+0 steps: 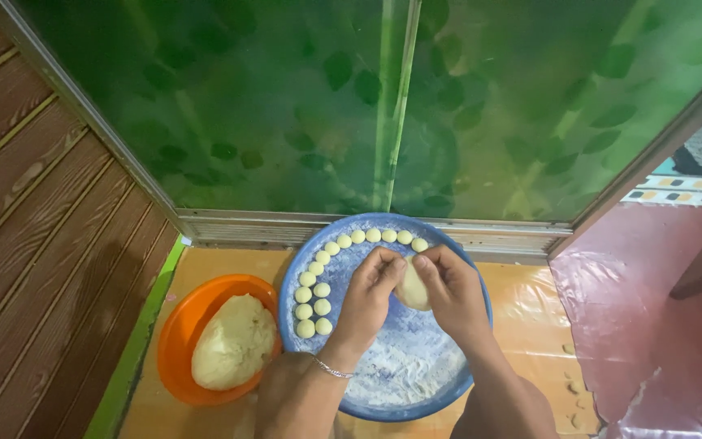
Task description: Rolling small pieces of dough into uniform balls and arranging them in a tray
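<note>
Both hands met over the blue tray (448, 390), and between them sat a piece of dough (413, 286). The piece was pale yellow, smooth and soft-looking, an oval lump standing roughly upright, larger than any of the finished balls on the tray. Only its middle showed; fingers hid its edges.

The left hand (367, 297) was curled partly closed, its fingertips pressed against the piece's left side, with a thin silver bracelet (333, 370) at the wrist. The right hand (452, 293) was likewise bent around the piece, thumb and fingers gripping its right side and top. Neither hand was flat or fully clenched.

The piece hung just above the tray's centre, over a floor dusted white with flour. Along the tray's upper-left rim ran a curved row of small round dough balls (322, 272), cream-coloured and even in size, with a short second row just inside it near the left edge.

Left of the tray, touching or nearly touching it, stood an orange bowl (180, 325) holding a big rough dough mound (233, 341) of the same pale yellow.
</note>
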